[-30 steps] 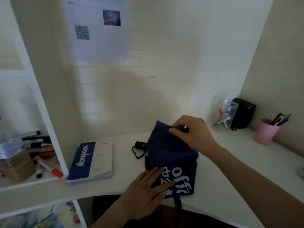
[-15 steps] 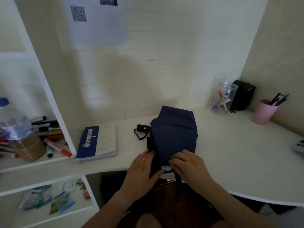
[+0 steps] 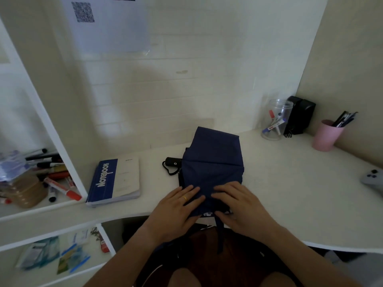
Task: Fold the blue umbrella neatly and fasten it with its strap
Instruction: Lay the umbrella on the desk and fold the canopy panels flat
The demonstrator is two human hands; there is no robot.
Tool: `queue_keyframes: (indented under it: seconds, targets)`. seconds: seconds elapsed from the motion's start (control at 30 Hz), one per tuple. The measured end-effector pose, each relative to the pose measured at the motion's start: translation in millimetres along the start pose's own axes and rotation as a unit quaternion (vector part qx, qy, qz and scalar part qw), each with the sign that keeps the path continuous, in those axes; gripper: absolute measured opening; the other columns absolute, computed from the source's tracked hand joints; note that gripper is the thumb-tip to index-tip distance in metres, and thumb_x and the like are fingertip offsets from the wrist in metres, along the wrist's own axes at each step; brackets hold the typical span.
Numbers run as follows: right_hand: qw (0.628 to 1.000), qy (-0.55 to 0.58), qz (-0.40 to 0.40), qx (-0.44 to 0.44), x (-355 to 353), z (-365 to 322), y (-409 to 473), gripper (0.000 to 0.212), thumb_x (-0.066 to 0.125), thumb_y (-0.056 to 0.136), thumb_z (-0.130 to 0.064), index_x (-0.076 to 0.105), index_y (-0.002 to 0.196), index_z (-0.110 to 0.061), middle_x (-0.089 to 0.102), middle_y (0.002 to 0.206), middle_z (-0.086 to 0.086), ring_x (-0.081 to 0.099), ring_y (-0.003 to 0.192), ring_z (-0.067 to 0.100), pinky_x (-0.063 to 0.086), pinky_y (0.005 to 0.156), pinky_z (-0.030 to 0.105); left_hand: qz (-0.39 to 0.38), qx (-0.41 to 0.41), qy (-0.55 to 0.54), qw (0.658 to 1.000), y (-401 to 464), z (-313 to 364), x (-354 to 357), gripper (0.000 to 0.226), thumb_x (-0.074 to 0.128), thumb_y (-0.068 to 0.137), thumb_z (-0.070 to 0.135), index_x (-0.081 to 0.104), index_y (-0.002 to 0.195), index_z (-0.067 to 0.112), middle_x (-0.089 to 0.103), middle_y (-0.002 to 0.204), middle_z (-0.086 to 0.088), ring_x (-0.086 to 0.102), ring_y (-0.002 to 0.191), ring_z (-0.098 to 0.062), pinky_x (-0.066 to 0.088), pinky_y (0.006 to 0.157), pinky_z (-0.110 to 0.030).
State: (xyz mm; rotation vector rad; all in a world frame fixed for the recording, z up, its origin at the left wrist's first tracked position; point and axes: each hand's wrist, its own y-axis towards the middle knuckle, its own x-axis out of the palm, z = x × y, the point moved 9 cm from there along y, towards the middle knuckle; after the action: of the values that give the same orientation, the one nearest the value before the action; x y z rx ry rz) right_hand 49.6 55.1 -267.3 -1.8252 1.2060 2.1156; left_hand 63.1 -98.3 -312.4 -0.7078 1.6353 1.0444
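The dark blue umbrella (image 3: 213, 160) lies collapsed on the white desk (image 3: 290, 193), its canopy laid in a flat panel pointing away from me. Its black handle (image 3: 173, 161) with a wrist cord sticks out to the left. My left hand (image 3: 176, 212), with a gold ring, rests flat on the canopy's near left edge. My right hand (image 3: 240, 206) lies on the near right edge, fingers pointing left, with the thumb at the fabric's near edge. A dark strap (image 3: 220, 235) hangs off the desk's front edge below my hands.
A blue-and-white notebook (image 3: 115, 181) lies left of the umbrella. At the back right stand a clear jar of markers (image 3: 276, 121), a black box (image 3: 299, 118) and a pink cup of pens (image 3: 327, 135). A grey controller (image 3: 373, 179) sits far right. Shelves with markers (image 3: 56, 177) flank the left.
My right hand came from the canopy's far end to its near edge beside the left hand. The canopy now lies flatter and both hands have spread over it.
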Motion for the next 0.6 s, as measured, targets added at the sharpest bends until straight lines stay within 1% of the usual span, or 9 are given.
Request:
queue_keyframes:
  seconds: [0.03, 0.13, 0.23, 0.3, 0.37, 0.4, 0.47, 0.53, 0.6]
  targets:
    - [1.0, -0.005, -0.007, 0.007, -3.9, 5.7, -2.2, 0.042, 0.064, 0.088, -0.046, 0.069, 0.123, -0.024, 0.064, 0.129, -0.008, 0.056, 0.117, 0.012, 0.049, 0.098, 0.029, -0.002, -0.002, -0.002, 1.0, 0.6, 0.4, -1.0, 0.057, 0.033, 0.103, 0.056, 0.042, 0.153, 0.029, 0.039, 0.161, -0.002, 0.036, 0.149, -0.019, 0.032, 0.122, -0.041]
    - [0.999, -0.015, -0.036, 0.008, -7.4, 16.2, -10.1, 0.037, 0.062, 0.091, -0.049, 0.074, 0.117, -0.025, 0.069, 0.124, -0.007, 0.061, 0.112, 0.012, 0.054, 0.092, 0.031, -0.021, 0.005, -0.005, 1.0, 1.8, 3.3, -7.2, 0.057, 0.03, 0.103, 0.058, 0.039, 0.154, 0.034, 0.038, 0.161, -0.002, 0.035, 0.149, -0.019, 0.029, 0.122, -0.04]
    - [0.997, 0.036, -0.043, 0.046, -6.8, 26.1, -20.8, 0.038, 0.049, 0.099, -0.052, 0.076, 0.114, -0.029, 0.07, 0.123, -0.011, 0.061, 0.112, 0.006, 0.054, 0.09, 0.026, -0.055, 0.0, -0.04, 0.998, 1.0, -0.2, -13.2, 0.062, 0.024, 0.1, 0.07, 0.036, 0.153, 0.041, 0.03, 0.164, 0.006, 0.027, 0.152, -0.012, 0.019, 0.126, -0.039]
    - [0.993, 0.078, -0.043, 0.078, -5.5, 33.0, -23.3, 0.045, 0.04, 0.101, -0.054, 0.078, 0.11, -0.032, 0.07, 0.123, -0.013, 0.059, 0.111, 0.003, 0.053, 0.09, 0.024, -0.066, -0.038, -0.126, 0.989, 8.9, -5.3, -23.9, 0.064, 0.018, 0.098, 0.072, 0.053, 0.143, 0.043, 0.041, 0.157, 0.015, 0.035, 0.145, -0.003, 0.017, 0.125, -0.034]
    - [0.99, 0.092, -0.044, 0.094, -2.4, 35.0, -21.9, 0.046, 0.04, 0.099, -0.055, 0.08, 0.105, -0.032, 0.072, 0.12, -0.012, 0.061, 0.107, 0.004, 0.054, 0.088, 0.026, -0.042, -0.079, -0.195, 0.977, 24.9, -11.2, -36.0, 0.061, 0.02, 0.102, 0.061, 0.07, 0.125, 0.034, 0.063, 0.136, 0.013, 0.055, 0.122, -0.004, 0.03, 0.116, -0.032]
    - [0.991, 0.087, -0.042, 0.097, -1.0, 35.0, -21.3, 0.043, 0.043, 0.098, -0.054, 0.08, 0.103, -0.032, 0.073, 0.118, -0.012, 0.062, 0.105, 0.005, 0.056, 0.086, 0.028, -0.027, -0.083, -0.185, 0.979, 32.7, -12.7, -39.5, 0.055, 0.023, 0.105, 0.053, 0.07, 0.124, 0.029, 0.069, 0.125, 0.008, 0.06, 0.112, -0.009, 0.037, 0.11, -0.033]
    - [0.992, 0.071, -0.043, 0.099, 2.0, 34.2, -22.7, 0.039, 0.046, 0.097, -0.051, 0.08, 0.102, -0.032, 0.073, 0.118, -0.011, 0.063, 0.104, 0.006, 0.056, 0.085, 0.029, -0.024, -0.047, -0.08, 0.995, 44.2, -8.4, -35.9, 0.047, 0.029, 0.107, 0.048, 0.058, 0.139, 0.029, 0.068, 0.121, 0.001, 0.061, 0.11, -0.017, 0.038, 0.111, -0.035]
    - [0.991, 0.065, -0.061, 0.1, 2.3, 33.8, -23.7, 0.044, 0.042, 0.097, -0.054, 0.08, 0.104, -0.033, 0.071, 0.122, -0.012, 0.061, 0.107, 0.005, 0.053, 0.088, 0.027, -0.051, 0.025, 0.037, 0.998, 44.0, 2.3, -20.7, 0.055, 0.029, 0.104, 0.052, 0.048, 0.149, 0.028, 0.058, 0.13, -0.006, 0.054, 0.121, -0.023, 0.03, 0.121, -0.041]
    - [0.988, 0.066, -0.095, 0.106, 1.1, 35.9, -17.0, 0.054, 0.034, 0.095, -0.059, 0.081, 0.1, -0.031, 0.07, 0.122, -0.014, 0.06, 0.109, 0.004, 0.05, 0.092, 0.028, -0.051, 0.067, 0.069, 0.994, 40.7, 9.3, -18.2, 0.058, 0.029, 0.103, 0.053, 0.046, 0.151, 0.024, 0.049, 0.143, -0.012, 0.044, 0.135, -0.029, 0.024, 0.124, -0.045]
